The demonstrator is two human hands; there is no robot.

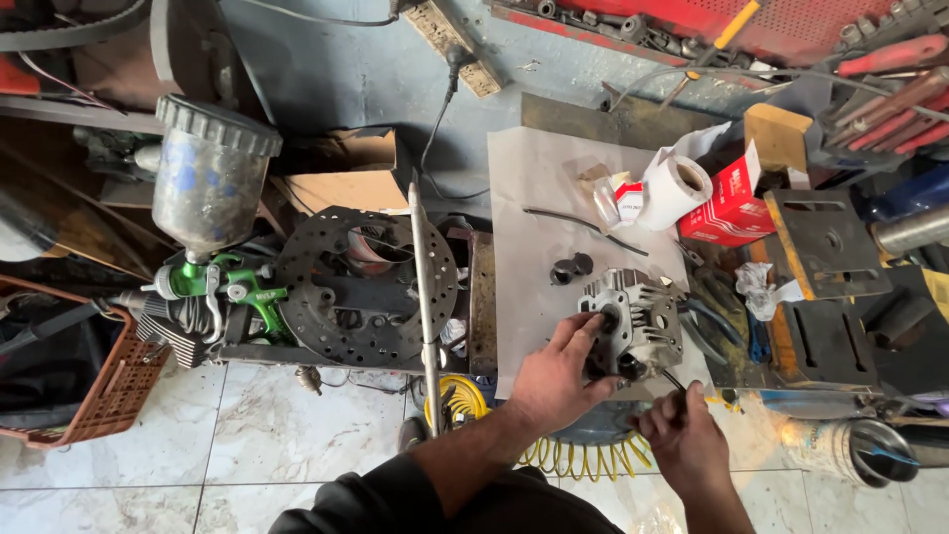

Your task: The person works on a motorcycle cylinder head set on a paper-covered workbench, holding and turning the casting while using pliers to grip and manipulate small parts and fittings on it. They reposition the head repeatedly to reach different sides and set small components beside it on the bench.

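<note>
Marble tile floor — blue-grey wall, cluttered.

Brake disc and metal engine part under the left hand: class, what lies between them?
In the head view, a long metal rod stands between the brake disc and the engine part, with bare white paper beyond it.
</note>
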